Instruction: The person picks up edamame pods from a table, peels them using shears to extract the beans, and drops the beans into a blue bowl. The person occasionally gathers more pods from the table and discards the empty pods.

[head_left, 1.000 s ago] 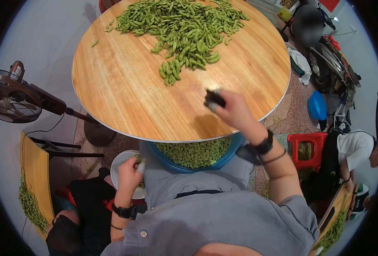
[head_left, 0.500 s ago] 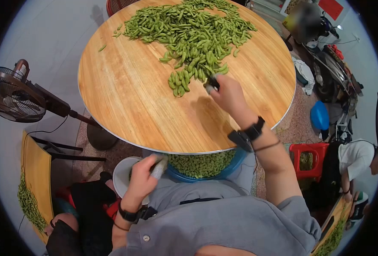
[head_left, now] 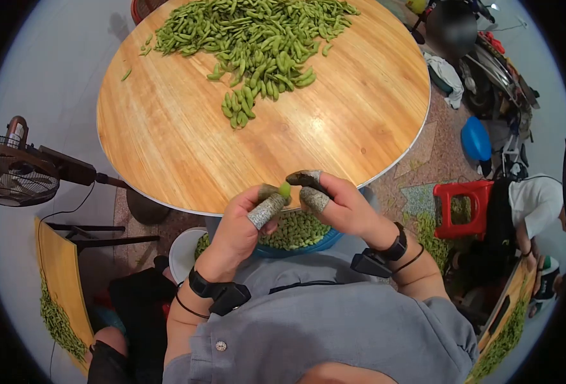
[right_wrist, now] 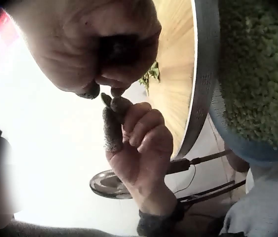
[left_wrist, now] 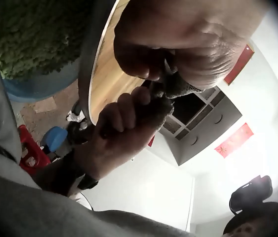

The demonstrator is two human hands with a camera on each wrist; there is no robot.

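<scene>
In front of the chest, at the near table edge, my left hand (head_left: pixel 235 224) pinches a green edamame pod (head_left: pixel 285 190) between wrapped thumb and forefinger. My right hand (head_left: pixel 344 205) meets it from the other side, its wrapped thumb and forefinger at the pod's end; its other fingers are curled under in the left wrist view. Grey, speckled covers sit on the thumbs and forefingers of both hands. Below the hands, a blue basin (head_left: pixel 324 242) holds many shelled green beans (head_left: pixel 296 229). A large pile of edamame pods (head_left: pixel 257 38) lies across the far part of the round wooden table (head_left: pixel 168 147).
A white bucket (head_left: pixel 179 256) stands low at the left, beside a seated person's dark-clothed leg. Farther left is a standing fan (head_left: pixel 21 166). On the right are a red stool (head_left: pixel 465 208), a blue tub (head_left: pixel 475 137) and another person in a white shirt (head_left: pixel 535 198).
My right hand reached to the near tip of the pod pile, then came back to the table edge. The left hand rose from beside the white bucket to meet it at a pod.
</scene>
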